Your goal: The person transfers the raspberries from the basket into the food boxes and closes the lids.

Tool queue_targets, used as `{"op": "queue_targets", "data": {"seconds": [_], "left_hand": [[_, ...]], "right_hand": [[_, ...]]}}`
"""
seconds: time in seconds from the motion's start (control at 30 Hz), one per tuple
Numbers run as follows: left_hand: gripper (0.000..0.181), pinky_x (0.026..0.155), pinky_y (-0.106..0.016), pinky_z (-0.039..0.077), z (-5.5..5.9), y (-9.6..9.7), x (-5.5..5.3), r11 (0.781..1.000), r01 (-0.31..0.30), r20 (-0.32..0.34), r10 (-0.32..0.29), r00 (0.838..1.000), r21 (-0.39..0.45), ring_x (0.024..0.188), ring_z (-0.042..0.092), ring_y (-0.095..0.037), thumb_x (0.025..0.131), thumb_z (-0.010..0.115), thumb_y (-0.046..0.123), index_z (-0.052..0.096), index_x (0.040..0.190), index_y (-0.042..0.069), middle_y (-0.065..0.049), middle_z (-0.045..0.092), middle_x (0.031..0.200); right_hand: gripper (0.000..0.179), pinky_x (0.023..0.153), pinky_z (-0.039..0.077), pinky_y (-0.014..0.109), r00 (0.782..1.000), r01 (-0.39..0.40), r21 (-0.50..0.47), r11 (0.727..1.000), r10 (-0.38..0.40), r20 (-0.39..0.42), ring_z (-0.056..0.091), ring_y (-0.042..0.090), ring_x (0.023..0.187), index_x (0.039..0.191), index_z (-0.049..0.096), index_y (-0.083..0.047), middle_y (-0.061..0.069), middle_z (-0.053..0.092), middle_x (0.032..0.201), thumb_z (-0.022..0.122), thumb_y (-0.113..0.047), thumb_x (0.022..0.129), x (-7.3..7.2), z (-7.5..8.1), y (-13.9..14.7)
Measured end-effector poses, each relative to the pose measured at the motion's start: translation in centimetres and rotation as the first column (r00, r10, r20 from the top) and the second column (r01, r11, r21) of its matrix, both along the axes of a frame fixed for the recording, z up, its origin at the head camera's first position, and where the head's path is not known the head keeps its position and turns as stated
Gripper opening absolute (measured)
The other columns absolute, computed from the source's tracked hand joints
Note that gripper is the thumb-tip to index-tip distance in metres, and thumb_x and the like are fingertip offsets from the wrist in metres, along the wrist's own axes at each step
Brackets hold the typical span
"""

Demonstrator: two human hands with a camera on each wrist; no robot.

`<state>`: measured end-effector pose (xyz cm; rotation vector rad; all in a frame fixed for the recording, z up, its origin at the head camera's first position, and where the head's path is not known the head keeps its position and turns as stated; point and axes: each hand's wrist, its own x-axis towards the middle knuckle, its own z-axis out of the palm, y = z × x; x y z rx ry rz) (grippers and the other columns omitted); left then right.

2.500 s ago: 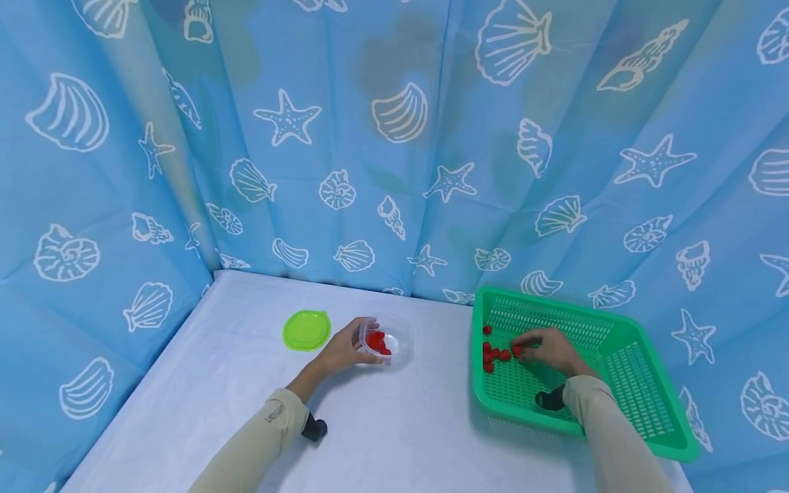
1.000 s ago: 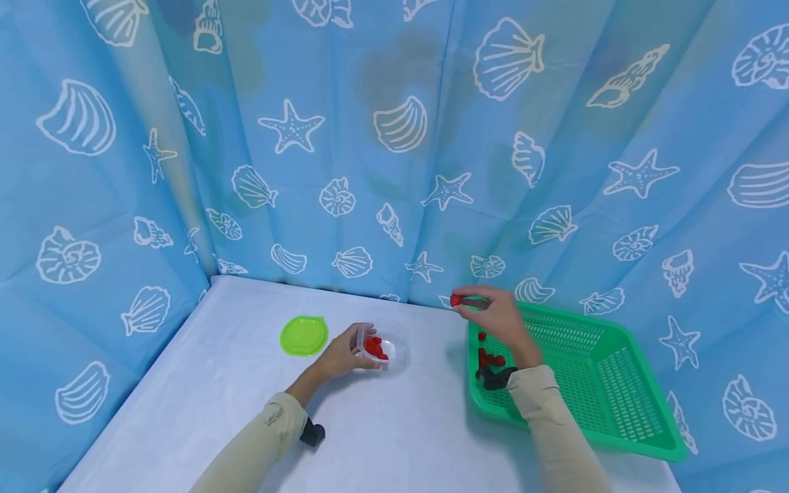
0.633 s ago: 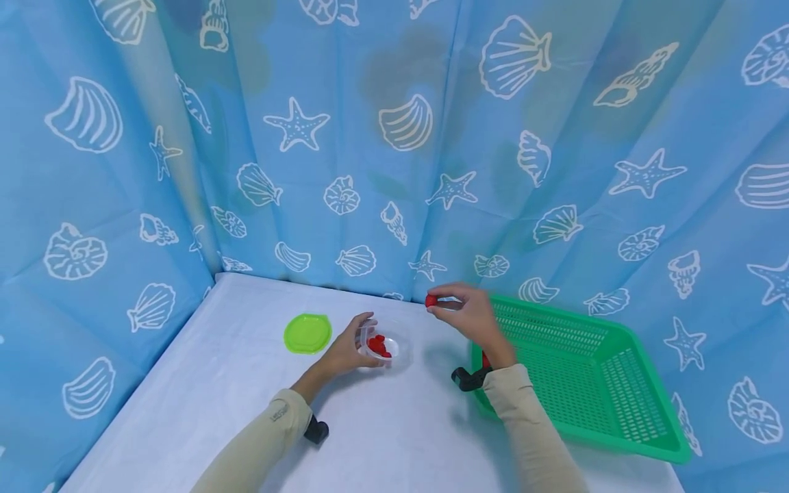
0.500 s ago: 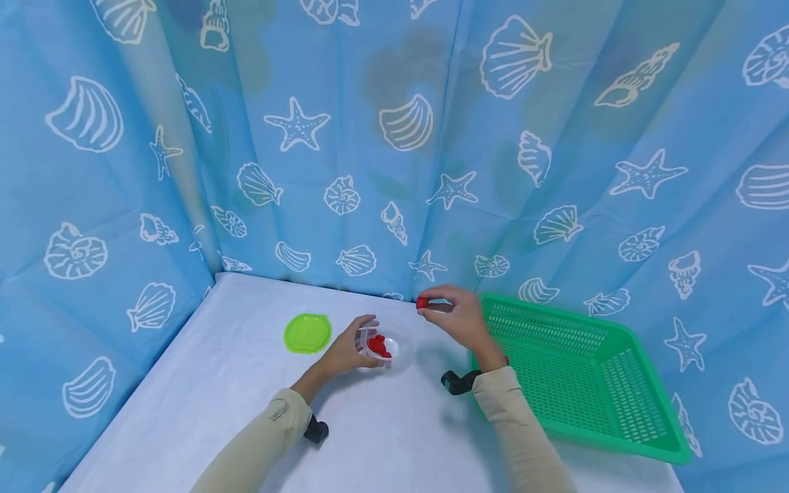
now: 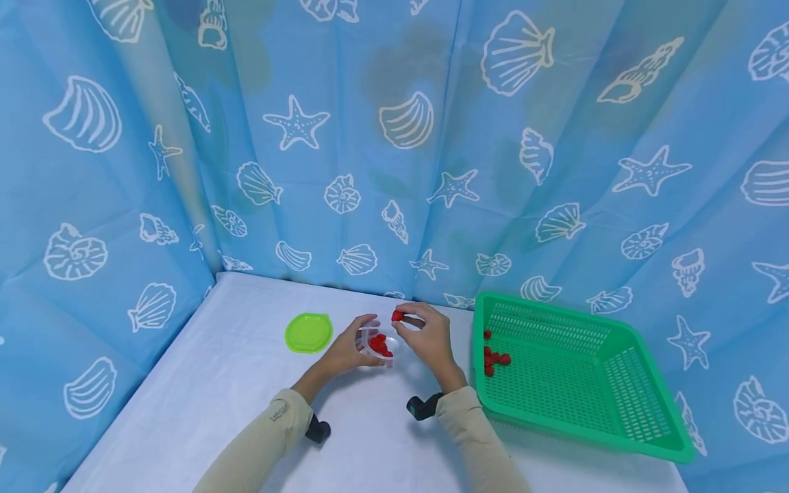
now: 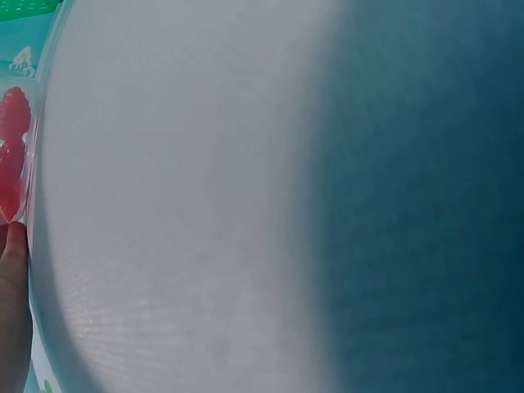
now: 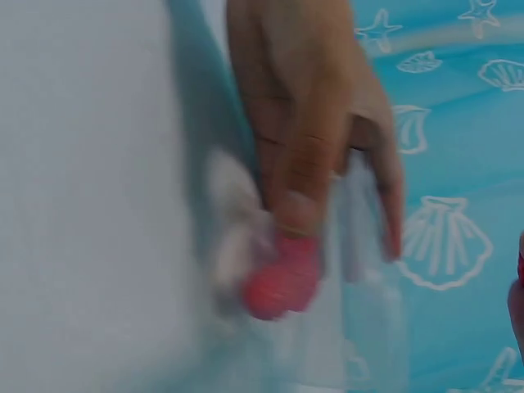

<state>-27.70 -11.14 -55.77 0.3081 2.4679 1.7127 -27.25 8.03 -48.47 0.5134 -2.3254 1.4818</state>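
Observation:
My left hand [image 5: 346,349] grips a small clear plastic tub [image 5: 394,352], tilted, with several red raspberry-like berries [image 5: 379,345] inside. In the left wrist view, part of the hand [image 6: 14,311] and the berries [image 6: 11,155] show at the left edge. Between thumb and fingertips my right hand [image 5: 431,340] pinches one red berry [image 5: 397,315], just above the tub's right side. The right wrist view catches the left hand [image 7: 307,106] on the tub, blurred, with red berries [image 7: 282,282] by its thumb; the pinched berry [image 7: 521,266] is at the right edge.
A green plastic basket [image 5: 585,411] stands on the right of the white-covered table [image 5: 370,445], with several red berries [image 5: 493,357] along its left side. A lime-green lid [image 5: 308,333] lies left of the tub. A blue shell-patterned curtain [image 5: 345,150] hangs behind and at the sides.
My right hand picked a berry from the basket, lifted it over the rim and carried it left to the tub. The left hand and tub stay nearly in place.

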Motion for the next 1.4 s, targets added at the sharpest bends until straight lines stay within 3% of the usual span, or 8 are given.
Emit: {"op": "queue_targets", "data": {"seconds": [0.2,0.6,0.93,1.4], "left_hand": [[0.099,0.102,-0.048,0.044,0.1,-0.1,0.1,1.0,0.015,-0.002,-0.015,1.0,0.005,0.133,0.042,-0.034,0.068,0.09,0.021,0.033,0.149,0.02,-0.003,0.048,0.143],[0.098,0.104,-0.047,0.042,0.0,-0.3,0.0,0.999,0.045,-0.024,-0.045,0.999,0.003,0.134,0.041,-0.034,0.069,0.089,0.022,0.032,0.15,0.02,-0.003,0.046,0.145],[0.093,0.104,-0.044,0.042,0.3,-0.4,0.1,0.997,0.066,-0.015,-0.065,0.998,0.028,0.134,0.042,-0.032,0.075,0.085,0.015,0.032,0.15,0.018,-0.005,0.044,0.146],[0.091,0.103,-0.044,0.043,0.0,-0.7,0.0,0.995,0.07,-0.023,-0.068,0.997,0.066,0.133,0.043,-0.033,0.075,0.084,0.013,0.032,0.15,0.016,-0.007,0.044,0.146]], "right_hand": [[0.027,0.082,0.056,0.03,0.998,0.056,-0.015,0.998,-0.056,0.013,0.067,0.013,0.099,0.107,0.073,-0.014,-0.005,0.067,0.107,0.08,-0.01,0.081,0.2,-2.4,-0.8],[0.029,0.081,0.056,0.028,0.985,0.17,0.037,0.985,-0.168,-0.044,0.066,0.013,0.099,0.106,0.073,-0.013,-0.004,0.066,0.106,0.082,-0.01,0.079,1.1,-5.2,-2.6],[0.026,0.082,0.056,0.029,0.986,0.165,0.157,0.974,-0.165,-0.014,0.067,0.015,0.097,0.105,0.072,-0.008,0.0,0.065,0.104,0.08,-0.013,0.081,1.3,-5.5,-4.1],[0.028,0.079,0.057,0.031,0.983,0.178,0.225,0.958,-0.182,-0.003,0.068,0.017,0.093,0.106,0.072,-0.008,0.002,0.066,0.103,0.081,-0.015,0.081,1.0,-5.3,-4.5]]}}
